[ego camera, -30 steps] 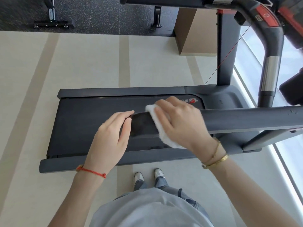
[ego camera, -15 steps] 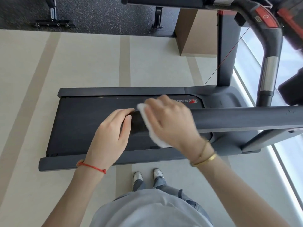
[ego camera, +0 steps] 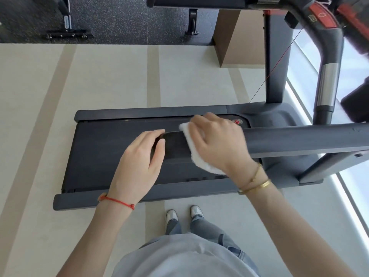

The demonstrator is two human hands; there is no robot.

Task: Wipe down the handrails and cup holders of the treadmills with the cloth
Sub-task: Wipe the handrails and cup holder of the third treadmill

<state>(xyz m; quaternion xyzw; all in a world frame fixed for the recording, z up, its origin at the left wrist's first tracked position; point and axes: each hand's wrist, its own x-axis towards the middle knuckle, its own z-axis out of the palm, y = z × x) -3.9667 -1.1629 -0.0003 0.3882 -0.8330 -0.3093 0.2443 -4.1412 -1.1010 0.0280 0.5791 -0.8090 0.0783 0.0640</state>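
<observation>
A person stands beside a dark grey treadmill (ego camera: 111,156), looking down over it. No writing can be read: a small red logo (ego camera: 238,121) at the front of the running belt is half hidden by the right hand, and a red panel (ego camera: 321,17) on the upper console arm at 1 o'clock carries two small outlined symbols, not letters.

The near handrail (ego camera: 299,138), a thick dark padded bar, runs in from the 3 o'clock edge to the middle of the view. The right hand (ego camera: 217,144) lies over it, fingers curled down across the top, gripping a white cloth (ego camera: 197,156) wrapped around the bar. The cloth shows at the hand's 9 o'clock side and hangs below the rail under the palm. Two gold bracelets (ego camera: 255,183) circle the right wrist.

The left hand (ego camera: 139,162) is at the rail's free end, at 9 o'clock from the cloth and just beside it, with a short stretch of bare rail between them. Its fingers are close together and bent over the end of the bar, thumb laid along the near side. A red string bracelet (ego camera: 117,201) is on the left wrist.

At 6 o'clock are the person's pale grey shirt (ego camera: 185,256), jeans and light shoes (ego camera: 184,213) on a beige floor (ego camera: 99,76).
</observation>
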